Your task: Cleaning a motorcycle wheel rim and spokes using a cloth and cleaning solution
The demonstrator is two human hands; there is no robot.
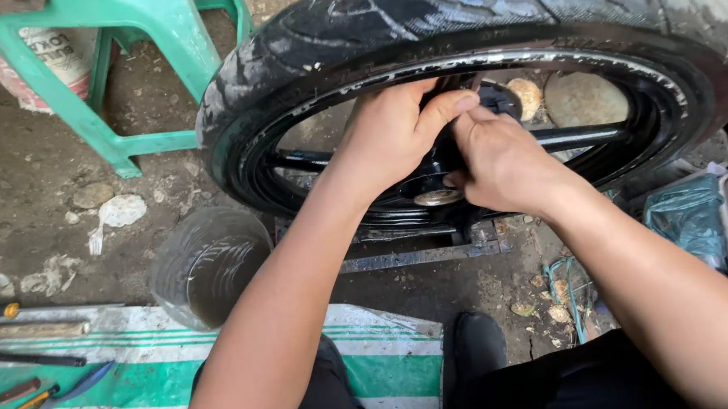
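Both forearms are bare from elbow to wrist, with no sleeve, watch, bracelet or glove on either. The left hand (392, 129) shows no ring, and its thumbnail is cut short. The right hand (499, 159) is likewise unadorned, knuckles plain. Dark, near-black trousers (572, 385) cover the legs at six o'clock in the view, and a black shoe (478, 346) shows just above them, its toe rounded and dull.

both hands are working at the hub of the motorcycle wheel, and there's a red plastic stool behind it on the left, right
Not quite: the plastic stool is green, not red, as the head view shows. The rest holds: the left hand and right hand are together at the hub of the motorcycle wheel, with the stool behind it on the left.
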